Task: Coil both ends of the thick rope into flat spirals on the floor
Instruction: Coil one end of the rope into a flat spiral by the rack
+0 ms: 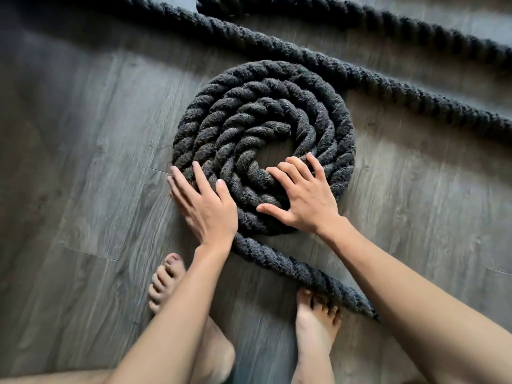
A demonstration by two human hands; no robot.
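Thick rope (279, 106) lies wound in a flat spiral (210, 117) on the grey plank floor (83, 134), and both of the person's hands are on it. The fingers (200, 177) of the left hand (206, 209) are straight and press against the outer turn at about 7 o'clock of the spiral, with the thumb lying on top of the rope. The right hand (303, 202) lies flat at 5 o'clock, its fingers (315, 166) spread wide over the turns and reaching the innermost one. Neither hand curls round the rope.

At 6 o'clock the rope comes off the outer turn and runs toward 4 o'clock, passing under the right forearm (401, 286). The toes of the bare right foot (315, 322) touch it there. The bare left foot (166, 284) stands on the planks at 7 o'clock, apart from the rope.

Beyond the spiral a second length (415, 92) crosses from 11 o'clock to 3 o'clock, just beside the outer turn at 1 o'clock. A third length (360, 16) lies farther out at 12 o'clock, its blunt end showing near the top edge.
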